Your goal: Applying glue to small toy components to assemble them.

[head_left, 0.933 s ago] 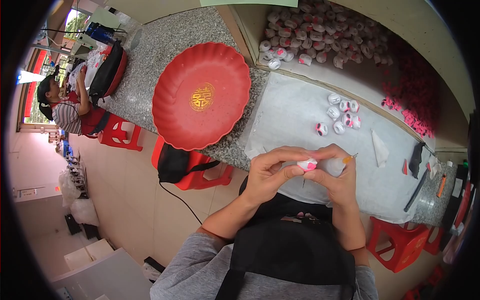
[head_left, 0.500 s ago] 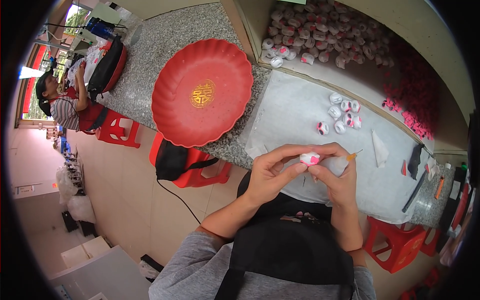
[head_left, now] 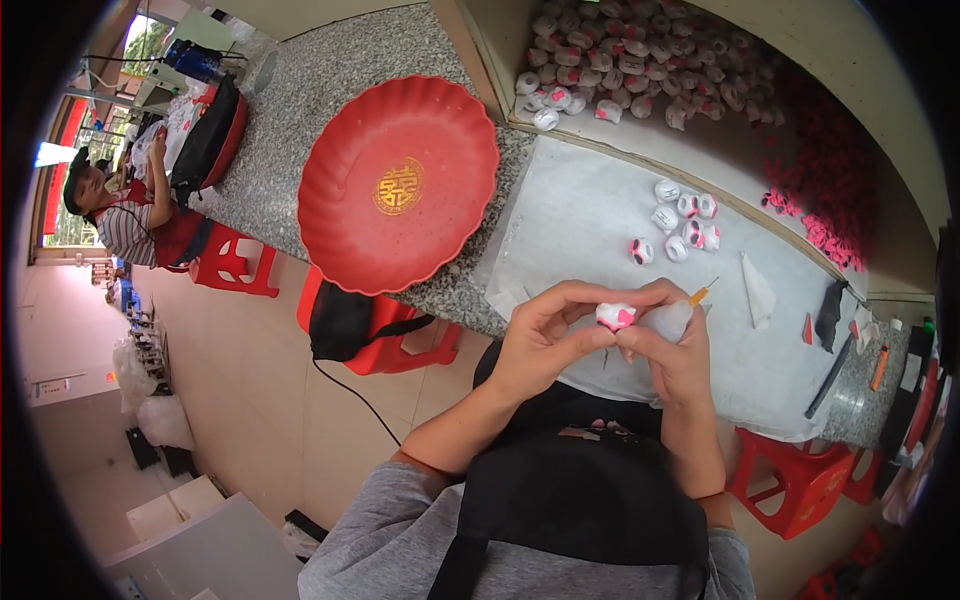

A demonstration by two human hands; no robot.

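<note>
A small white piece with pink patches is pinched between the fingertips of both hands, above the near edge of the white sheet. My left hand grips its left side with thumb and fingers. On the other side, my right hand presses thumb and fingertips to it. That hand also keeps a translucent bottle with an orange needle tip tucked in its grasp, the needle pointing up and right. Beyond the hands, several similar white, pink and black pieces lie in a cluster on the sheet.
A large red scalloped tray stands to the left. Behind the sheet, a shelf holds heaped white pieces and small pink parts. A white scrap and black cloth lie right. A co-worker sits far left.
The pinched piece has turned slightly between my fingertips. The needle tip has tilted a little and shifted up and left. The co-worker's head has turned.
</note>
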